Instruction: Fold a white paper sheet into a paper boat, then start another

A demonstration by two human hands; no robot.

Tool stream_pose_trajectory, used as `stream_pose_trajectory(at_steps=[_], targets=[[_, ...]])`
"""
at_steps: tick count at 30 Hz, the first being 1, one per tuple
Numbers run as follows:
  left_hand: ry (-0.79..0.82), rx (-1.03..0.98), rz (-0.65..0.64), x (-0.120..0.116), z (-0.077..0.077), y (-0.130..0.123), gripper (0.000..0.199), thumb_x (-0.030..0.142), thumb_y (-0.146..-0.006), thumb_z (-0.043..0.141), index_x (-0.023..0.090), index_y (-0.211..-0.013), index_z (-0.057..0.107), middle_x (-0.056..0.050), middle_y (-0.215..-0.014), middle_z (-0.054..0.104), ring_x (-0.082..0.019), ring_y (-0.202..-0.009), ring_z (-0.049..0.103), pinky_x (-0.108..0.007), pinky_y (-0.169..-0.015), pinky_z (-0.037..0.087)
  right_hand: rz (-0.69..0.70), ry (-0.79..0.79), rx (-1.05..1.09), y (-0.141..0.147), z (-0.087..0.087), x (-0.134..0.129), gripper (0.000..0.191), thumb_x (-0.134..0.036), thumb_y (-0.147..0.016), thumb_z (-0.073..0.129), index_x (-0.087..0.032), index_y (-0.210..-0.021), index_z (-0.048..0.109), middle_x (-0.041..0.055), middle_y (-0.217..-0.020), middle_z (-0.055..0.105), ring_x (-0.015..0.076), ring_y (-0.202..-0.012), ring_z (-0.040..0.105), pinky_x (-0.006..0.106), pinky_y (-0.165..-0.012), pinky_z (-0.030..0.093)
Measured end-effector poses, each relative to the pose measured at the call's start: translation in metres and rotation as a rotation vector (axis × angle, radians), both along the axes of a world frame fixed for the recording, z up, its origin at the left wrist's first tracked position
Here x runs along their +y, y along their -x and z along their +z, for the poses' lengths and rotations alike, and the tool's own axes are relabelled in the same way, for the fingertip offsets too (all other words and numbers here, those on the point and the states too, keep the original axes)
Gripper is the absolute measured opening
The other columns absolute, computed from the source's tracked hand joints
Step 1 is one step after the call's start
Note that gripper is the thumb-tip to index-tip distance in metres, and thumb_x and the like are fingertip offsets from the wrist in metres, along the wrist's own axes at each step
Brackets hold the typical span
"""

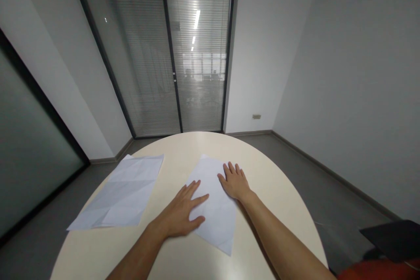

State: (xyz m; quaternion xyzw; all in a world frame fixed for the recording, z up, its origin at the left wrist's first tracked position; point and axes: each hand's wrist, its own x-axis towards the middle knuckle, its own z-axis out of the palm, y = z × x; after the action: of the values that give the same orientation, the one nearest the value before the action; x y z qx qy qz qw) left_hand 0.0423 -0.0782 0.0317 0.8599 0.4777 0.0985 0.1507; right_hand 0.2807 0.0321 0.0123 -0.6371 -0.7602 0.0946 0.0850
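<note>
A white sheet of paper [215,214] lies at a slant on the round table, its lower corner pointing toward me. My left hand [182,210] rests on the sheet's left edge, fingers spread and thumb apart. On the sheet's upper right edge lies my right hand [234,181], palm down with its fingers spread. Neither hand grips anything. Parts of the sheet under both hands are hidden. To the left are creased white papers [127,192] with fold lines, apart from both hands; I cannot tell how many sheets lie there.
The round cream table [272,192] fills the foreground. Beyond it stand a glass door with blinds [200,61] and a white wall [262,52] with a small socket [256,117]. A dark flat object [393,238] is at the lower right, above something red [377,270].
</note>
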Motion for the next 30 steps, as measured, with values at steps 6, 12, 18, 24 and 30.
stream_pose_trajectory(at_steps=[6,12,18,24,30], targets=[[0.057,-0.013,-0.057,-0.001,0.008,-0.004,0.065,0.033,-0.084,0.069,0.037,-0.146,0.052,-0.006,-0.166,0.028,-0.032,-0.153,0.023,-0.059,-0.123,0.018,0.48,-0.148,0.21,0.011,0.008,-0.011,0.055,-0.042,-0.104,0.033,-0.015,-0.149,0.049,0.0121,-0.163,0.034,0.0288,-0.153,0.023,0.05,-0.124,0.019],[0.054,-0.065,-0.073,-0.003,0.011,-0.009,0.05,0.027,-0.08,0.071,0.029,-0.131,0.068,-0.01,-0.159,0.041,-0.032,-0.149,0.035,-0.057,-0.123,0.022,0.647,-0.044,0.22,0.012,-0.003,-0.004,0.053,-0.041,-0.104,0.034,-0.02,-0.149,0.05,0.011,-0.16,0.04,0.0293,-0.15,0.031,0.052,-0.122,0.024],[0.086,-0.078,-0.057,-0.002,0.01,-0.009,0.051,0.027,-0.082,0.07,0.031,-0.132,0.067,-0.01,-0.161,0.039,-0.032,-0.15,0.034,-0.056,-0.123,0.02,0.303,-0.024,0.126,0.004,-0.007,0.012,0.061,-0.041,-0.103,0.035,-0.011,-0.156,0.038,0.0125,-0.164,0.03,0.0327,-0.154,0.02,0.052,-0.124,0.017],[0.089,-0.105,-0.06,0.001,0.006,-0.007,0.044,0.027,-0.085,0.067,0.034,-0.128,0.07,-0.005,-0.158,0.044,-0.03,-0.149,0.035,-0.055,-0.124,0.02,0.23,-0.069,0.131,0.005,-0.006,0.012,0.054,-0.038,-0.102,0.038,-0.016,-0.151,0.046,0.011,-0.161,0.038,0.0327,-0.151,0.025,0.054,-0.123,0.016],[0.081,-0.115,-0.065,0.001,0.003,-0.005,0.042,0.024,-0.086,0.065,0.035,-0.125,0.071,-0.002,-0.157,0.046,-0.028,-0.148,0.037,-0.053,-0.125,0.021,0.218,-0.15,0.136,0.003,-0.007,0.013,0.048,-0.037,-0.1,0.043,-0.018,-0.143,0.054,0.0114,-0.153,0.049,0.0351,-0.147,0.032,0.059,-0.12,0.02]])
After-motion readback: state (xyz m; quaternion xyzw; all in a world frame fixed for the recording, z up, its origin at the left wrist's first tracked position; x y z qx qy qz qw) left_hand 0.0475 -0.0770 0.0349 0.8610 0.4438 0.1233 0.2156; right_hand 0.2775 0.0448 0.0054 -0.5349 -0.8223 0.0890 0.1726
